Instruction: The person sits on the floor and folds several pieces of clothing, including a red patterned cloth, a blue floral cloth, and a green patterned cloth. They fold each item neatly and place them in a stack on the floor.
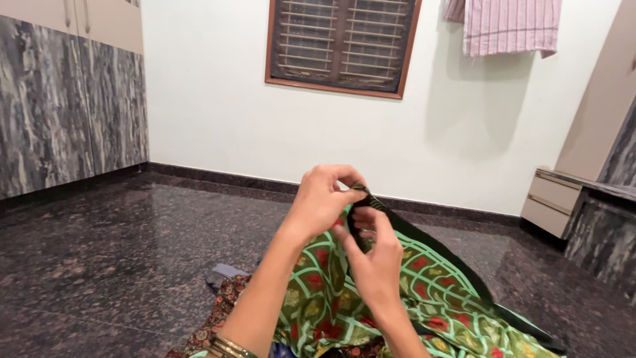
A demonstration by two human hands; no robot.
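Cloth point(371, 292), green with red and gold motifs and a black border, hangs from both hands and spreads down to the dark stone floor point(99, 265) toward 5 o'clock. The left hand point(321, 202) pinches the black edge at the top; the right hand point(374, 255), just below at 5 o'clock from it, nips the same border between thumb and fingertips. Working that edge well seems to call for keeping it taut between the two pinches, hands close together. A barred window point(341, 43) sits at 12 o'clock.

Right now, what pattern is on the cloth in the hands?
Cloth: green, pale lattice lines, red and gold motifs, black border; the head view shows it.
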